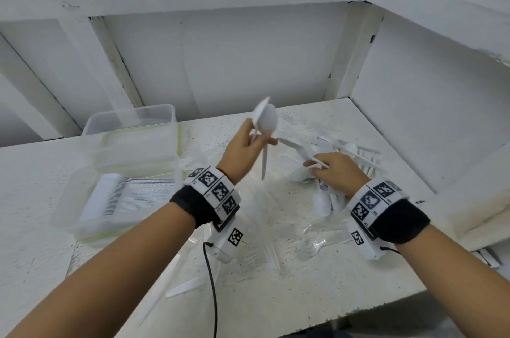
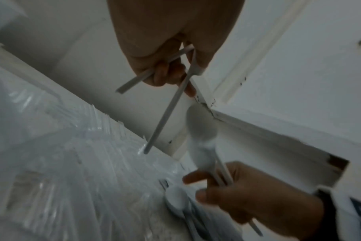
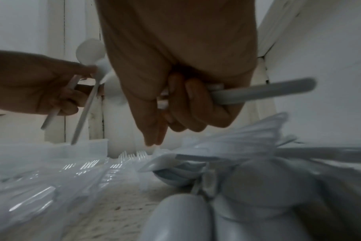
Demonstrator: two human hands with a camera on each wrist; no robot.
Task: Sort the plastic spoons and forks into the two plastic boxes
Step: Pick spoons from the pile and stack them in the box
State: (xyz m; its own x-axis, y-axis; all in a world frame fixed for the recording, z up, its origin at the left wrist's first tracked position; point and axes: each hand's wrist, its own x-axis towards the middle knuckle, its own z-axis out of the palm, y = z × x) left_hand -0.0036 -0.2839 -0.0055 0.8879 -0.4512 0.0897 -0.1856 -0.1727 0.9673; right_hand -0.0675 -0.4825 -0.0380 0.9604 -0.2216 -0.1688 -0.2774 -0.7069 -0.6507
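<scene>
While the sort is under way: both hands work above the speckled white table, between the boxes and the heap.
Left grip: the left hand is closed round two white plastic spoons, bowls up, handles crossing below the fingers.
Right grip: the right hand is curled round white spoon handles just over the heap; how many it holds I cannot tell.
Near box: the clear plastic box nearest the person holds a neat row of stacked white cutlery; spoons or forks, too blurred to say.
Far box: the second clear plastic box stands behind it, touching; its contents cannot be made out.
Left to do: a loose heap of white plastic spoons and forks lies under and beyond the right hand, with crumpled clear wrappers beside it.
Progress: partly done, by my reading; one box is well filled, the heap is still sizeable.
</scene>
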